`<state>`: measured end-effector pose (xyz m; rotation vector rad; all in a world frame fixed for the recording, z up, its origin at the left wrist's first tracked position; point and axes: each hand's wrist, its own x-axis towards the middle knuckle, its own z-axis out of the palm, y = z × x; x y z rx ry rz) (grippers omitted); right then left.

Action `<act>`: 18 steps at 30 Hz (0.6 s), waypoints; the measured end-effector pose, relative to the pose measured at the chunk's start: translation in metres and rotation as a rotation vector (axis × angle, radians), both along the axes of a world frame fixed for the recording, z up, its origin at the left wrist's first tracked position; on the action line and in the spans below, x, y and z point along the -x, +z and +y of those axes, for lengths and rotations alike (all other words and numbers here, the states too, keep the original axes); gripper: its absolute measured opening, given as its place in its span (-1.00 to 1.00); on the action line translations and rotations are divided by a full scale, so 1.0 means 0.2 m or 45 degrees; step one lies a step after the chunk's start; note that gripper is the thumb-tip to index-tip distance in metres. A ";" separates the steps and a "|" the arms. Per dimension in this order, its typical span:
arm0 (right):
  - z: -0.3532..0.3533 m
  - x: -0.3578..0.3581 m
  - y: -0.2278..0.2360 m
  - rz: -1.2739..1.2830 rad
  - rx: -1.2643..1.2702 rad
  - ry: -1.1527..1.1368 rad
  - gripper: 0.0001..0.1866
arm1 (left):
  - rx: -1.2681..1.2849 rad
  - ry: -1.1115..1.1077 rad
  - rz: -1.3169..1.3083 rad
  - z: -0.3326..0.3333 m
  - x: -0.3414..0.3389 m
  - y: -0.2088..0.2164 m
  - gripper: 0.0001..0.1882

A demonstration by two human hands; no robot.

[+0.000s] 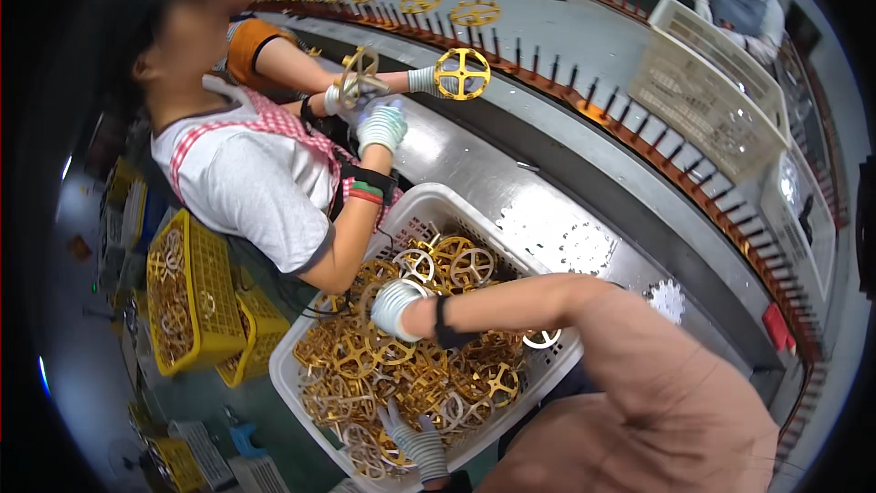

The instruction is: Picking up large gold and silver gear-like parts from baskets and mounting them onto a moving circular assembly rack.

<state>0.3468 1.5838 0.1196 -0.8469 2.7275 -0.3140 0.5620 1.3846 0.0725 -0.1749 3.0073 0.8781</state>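
A white plastic basket [285, 372] full of gold and silver spoked metal wheels [360, 356] stands in front of me. My right hand [398, 309], in a striped white glove, reaches over the pile from the right. Its fingertips are hidden, and a spoked ring lies right at them; whether it is gripped I cannot make out. At the basket's near side my left hand [418, 445], also gloved, lies over the wheels with its fingers apart. No wheel shows in its grasp.
At left, a co-worker's gloved hand [381, 125] is by a spoked wheel [359, 73]; another person's glove holds a gold wheel [463, 74]. A conveyor with upright pins [584, 102] runs beyond the metal bench [493, 160]. Yellow crates [212, 306] of parts stand left.
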 end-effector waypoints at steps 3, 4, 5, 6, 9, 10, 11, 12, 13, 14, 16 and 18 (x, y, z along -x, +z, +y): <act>0.63 -0.14 0.01 -0.238 0.687 -0.458 -0.73 | 0.028 0.010 0.005 0.06 0.07 0.02 -0.22; 0.86 -0.19 0.04 -0.315 0.888 -0.733 -0.69 | 0.047 0.049 -0.003 0.08 0.09 0.01 -0.21; 1.18 -0.20 0.05 0.026 0.887 -0.752 -0.69 | 0.045 0.033 0.003 0.12 0.13 0.01 -0.21; 1.47 -0.20 0.04 0.350 0.879 -0.762 -0.69 | 0.078 0.085 -0.015 0.14 0.14 0.01 -0.20; 2.05 -0.30 0.09 0.298 1.948 -1.485 -0.77 | 0.164 0.187 -0.040 0.19 0.15 0.05 -0.18; 2.15 -0.31 0.05 0.323 2.159 -1.532 -0.74 | 0.174 0.171 -0.049 0.22 0.16 0.04 -0.18; 2.22 -0.37 0.00 0.254 2.232 -1.585 -0.73 | 0.202 0.267 -0.069 0.26 0.18 0.03 -0.19; 2.23 -0.45 -0.03 0.180 2.308 -1.649 -0.72 | 0.238 0.358 -0.092 0.27 0.19 0.03 -0.19; 2.27 -0.55 -0.08 0.203 2.185 -1.746 -0.76 | 0.333 0.335 -0.064 0.25 0.22 -0.01 -0.20; 2.26 -0.66 -0.14 0.214 2.168 -1.838 -0.76 | 0.340 0.295 -0.073 0.19 0.25 -0.08 -0.20; 2.25 -0.82 -0.20 0.213 2.132 -1.967 -0.73 | -0.255 0.660 -0.046 0.08 0.34 -0.22 -0.21; 2.25 -0.95 -0.27 0.306 2.110 -2.129 -0.68 | -0.049 0.493 -0.073 0.08 0.40 -0.23 -0.26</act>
